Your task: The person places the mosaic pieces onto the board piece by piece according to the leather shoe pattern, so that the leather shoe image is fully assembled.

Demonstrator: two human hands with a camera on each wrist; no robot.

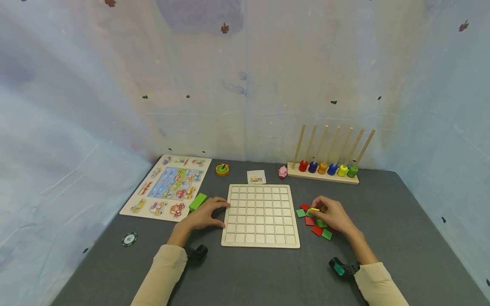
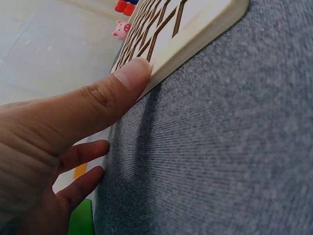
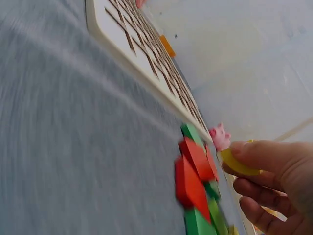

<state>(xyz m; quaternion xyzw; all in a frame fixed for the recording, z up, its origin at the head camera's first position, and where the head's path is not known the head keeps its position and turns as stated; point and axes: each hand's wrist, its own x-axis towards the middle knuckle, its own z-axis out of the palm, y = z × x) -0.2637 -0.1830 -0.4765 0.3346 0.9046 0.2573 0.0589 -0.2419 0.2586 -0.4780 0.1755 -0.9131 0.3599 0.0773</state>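
Observation:
A square wooden grid board [image 1: 260, 216] lies flat on the table, its squares bare. My left hand [image 1: 206, 213] touches the board's left edge with thumb and fingertips, the fingers fairly straight; the left wrist view shows the thumb [image 2: 132, 76] against the rim. Right of the board my right hand [image 1: 332, 213] pinches a yellow tile [image 3: 238, 163] between thumb and fingers. Just below it lies a loose pile of red tiles [image 3: 190, 178] and green tiles [image 1: 327, 234], partly hidden by the hand.
A wooden peg stand [image 1: 323, 174] with coloured beads stands at back right, a pink pig [image 1: 282, 172] beside it. A small pattern card [image 1: 256, 177] and a round orange-green toy [image 1: 222, 169] lie behind the board. Leftward are a picture puzzle [image 1: 166, 187], a green block [image 1: 197, 202] and a chip [image 1: 129, 239].

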